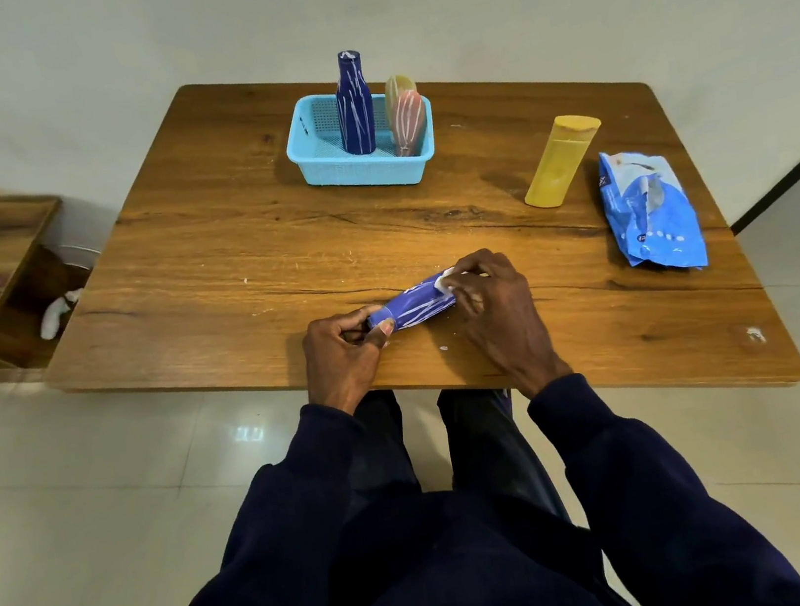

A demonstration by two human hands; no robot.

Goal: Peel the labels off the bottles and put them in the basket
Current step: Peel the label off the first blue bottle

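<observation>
Your blue bottle (pixel 414 307) lies on its side on the desk (pixel 232 234), on your side of the basket (pixel 358 174) and well apart from it. Its long axis runs left to right, with the right end angled a little toward the basket. Your left grip (pixel 342 350) is curled round the narrow left end, steadying it. Your right grip (pixel 497 309) covers the right end, its fingers pinching a white scrap of label (pixel 446 279) on the side facing the basket. I judge the peel should run along the bottle's length, from the right grip toward the left, while the left holds firm against the pull. The basket already holds a dark bottle (pixel 354 107) and a pink bottle (pixel 406 117), both upright. A yellow bottle (pixel 561 162) stands right of the basket, nearer your right grip.
</observation>
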